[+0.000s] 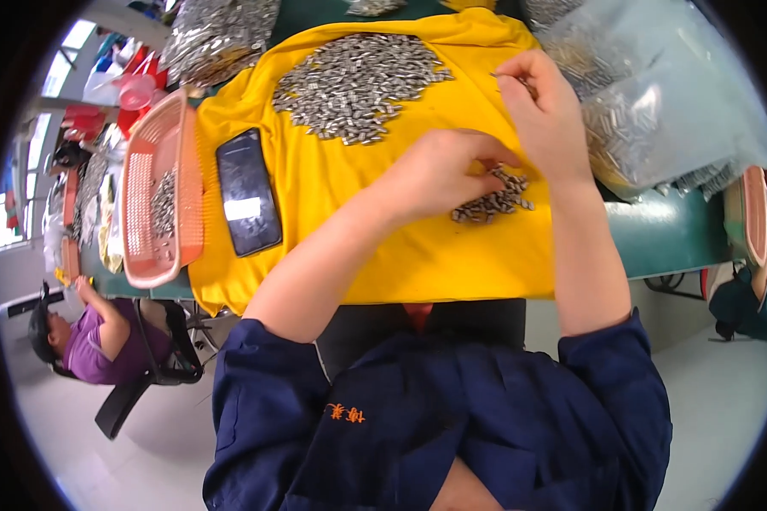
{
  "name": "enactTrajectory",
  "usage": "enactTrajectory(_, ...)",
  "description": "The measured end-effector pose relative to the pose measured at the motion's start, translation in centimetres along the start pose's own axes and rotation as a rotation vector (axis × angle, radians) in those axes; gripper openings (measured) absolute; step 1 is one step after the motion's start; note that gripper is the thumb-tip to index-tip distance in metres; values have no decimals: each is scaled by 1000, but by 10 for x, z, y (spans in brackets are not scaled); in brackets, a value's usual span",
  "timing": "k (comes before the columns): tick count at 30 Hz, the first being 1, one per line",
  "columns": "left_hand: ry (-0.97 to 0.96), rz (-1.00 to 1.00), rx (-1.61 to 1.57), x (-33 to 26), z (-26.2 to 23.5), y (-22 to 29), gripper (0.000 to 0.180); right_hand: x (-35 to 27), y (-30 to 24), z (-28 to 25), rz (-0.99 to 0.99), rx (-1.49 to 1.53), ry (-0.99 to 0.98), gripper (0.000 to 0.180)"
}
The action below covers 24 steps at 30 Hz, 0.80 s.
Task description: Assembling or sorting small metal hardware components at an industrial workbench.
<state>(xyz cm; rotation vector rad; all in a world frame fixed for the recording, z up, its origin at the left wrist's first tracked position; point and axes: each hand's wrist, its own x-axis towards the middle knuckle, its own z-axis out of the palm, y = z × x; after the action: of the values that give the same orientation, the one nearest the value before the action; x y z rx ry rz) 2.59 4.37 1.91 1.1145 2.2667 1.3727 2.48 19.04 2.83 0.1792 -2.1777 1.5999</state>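
Observation:
My left hand (443, 175) reaches over a small heap of metal parts (493, 204) on the yellow cloth (418, 264). Its fingers are bent, thumb and fingertips apart, at the heap's upper edge. To the right and farther off, my right hand (544, 106) is raised with curled fingers. A tiny metallic piece shows at its thumb and fingertip, and more small metal parts (530, 87) seem to lie within the fingers. Beyond my left hand spreads a large pile of short, silvery cylindrical parts (358, 83).
A black phone (249, 192) lies left on the cloth, beside a pink plastic basket (187, 183) holding some parts. Clear plastic bags (656, 111) of metal parts crowd the right, another bag (217, 38) stands far left. A seated person (106, 336) in purple works at left.

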Motion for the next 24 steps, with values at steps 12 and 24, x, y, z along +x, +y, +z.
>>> enactTrajectory(12, 63, -160, 812, -7, -72, -47, 12, -5, -4, 10, 72, 33, -75, 7)
enactTrajectory(24, 244, -232, 355, -9, -61, -32, 8, -8, -5, 10, 115, 67, -160, 8)
